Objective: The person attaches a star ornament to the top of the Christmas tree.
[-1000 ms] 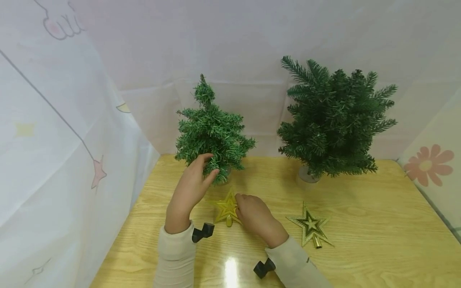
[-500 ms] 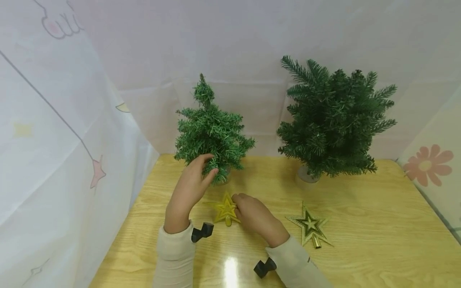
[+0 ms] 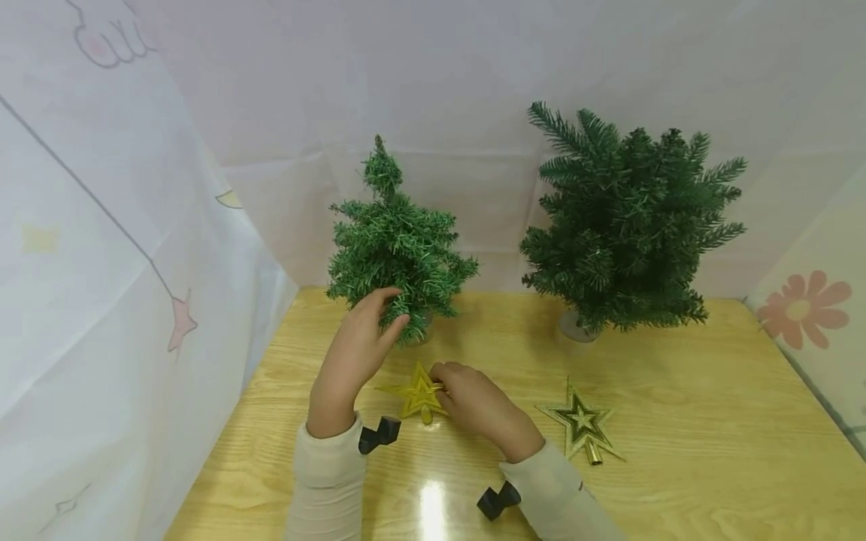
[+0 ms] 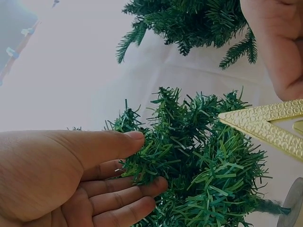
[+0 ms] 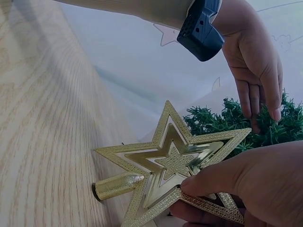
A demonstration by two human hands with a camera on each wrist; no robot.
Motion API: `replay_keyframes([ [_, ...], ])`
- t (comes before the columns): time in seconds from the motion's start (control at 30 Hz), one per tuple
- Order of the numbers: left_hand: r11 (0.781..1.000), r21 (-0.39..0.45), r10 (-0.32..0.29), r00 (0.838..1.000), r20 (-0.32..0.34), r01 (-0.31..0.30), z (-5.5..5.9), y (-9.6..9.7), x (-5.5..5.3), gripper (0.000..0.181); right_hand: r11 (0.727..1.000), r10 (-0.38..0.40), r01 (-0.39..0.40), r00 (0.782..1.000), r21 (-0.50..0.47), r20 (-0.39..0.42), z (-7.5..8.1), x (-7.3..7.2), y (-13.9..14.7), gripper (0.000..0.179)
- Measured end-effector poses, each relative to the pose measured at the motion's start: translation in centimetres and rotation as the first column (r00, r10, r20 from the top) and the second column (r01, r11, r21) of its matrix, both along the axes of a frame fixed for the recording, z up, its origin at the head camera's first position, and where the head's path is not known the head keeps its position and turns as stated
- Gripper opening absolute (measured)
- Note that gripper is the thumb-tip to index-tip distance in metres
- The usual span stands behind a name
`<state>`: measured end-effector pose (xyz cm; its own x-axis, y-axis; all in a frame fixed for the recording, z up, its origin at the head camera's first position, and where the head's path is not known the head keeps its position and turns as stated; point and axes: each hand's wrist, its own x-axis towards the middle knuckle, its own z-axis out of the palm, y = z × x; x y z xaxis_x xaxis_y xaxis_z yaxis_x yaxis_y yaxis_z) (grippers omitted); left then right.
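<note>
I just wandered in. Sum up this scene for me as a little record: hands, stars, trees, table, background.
Left hand: at the lower branches of the smaller artificial Christmas tree
Right hand: pinches a gold star tree topper by one side
Second gold star topper: lies on the table, apart from both hands
Larger tree: darker green, further right
Table: light wood grain
Backdrop: pale cloth, printed drawings

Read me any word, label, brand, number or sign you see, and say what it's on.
No readable text.
Gold star in the right hand, other star: no lettering visible.
Smaller tree, larger tree, table: none visible.
Backdrop: drawings only, like a flower.
Black wrist devices: no readable marking.
</note>
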<state>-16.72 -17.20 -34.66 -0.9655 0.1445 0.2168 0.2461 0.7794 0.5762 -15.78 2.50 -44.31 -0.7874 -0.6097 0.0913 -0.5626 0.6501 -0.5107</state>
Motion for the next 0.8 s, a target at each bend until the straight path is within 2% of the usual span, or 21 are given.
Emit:
replay_keyframes([
  [0.2,1.000,-0.004,-0.001,1.000,0.002,0.001,0.08,0.12,0.13,0.049,0.999,0.012,-0.011,1.000,-0.031,0.029,0.08,0.09,0.06,0.013],
  [0.63,1.000,-0.018,-0.007,1.000,-0.027,0.006,0.10,0.23,0.21,0.049,0.997,0.030,-0.028,0.999,-0.072,0.029,0.45,0.13,0.32,0.011],
  [0.8,1.000,-0.030,-0.005,0.999,-0.040,0.004,-0.02,0.29,0.17,0.049,0.994,0.027,-0.025,0.999,-0.108,0.024,0.74,0.07,0.60,0.017],
])
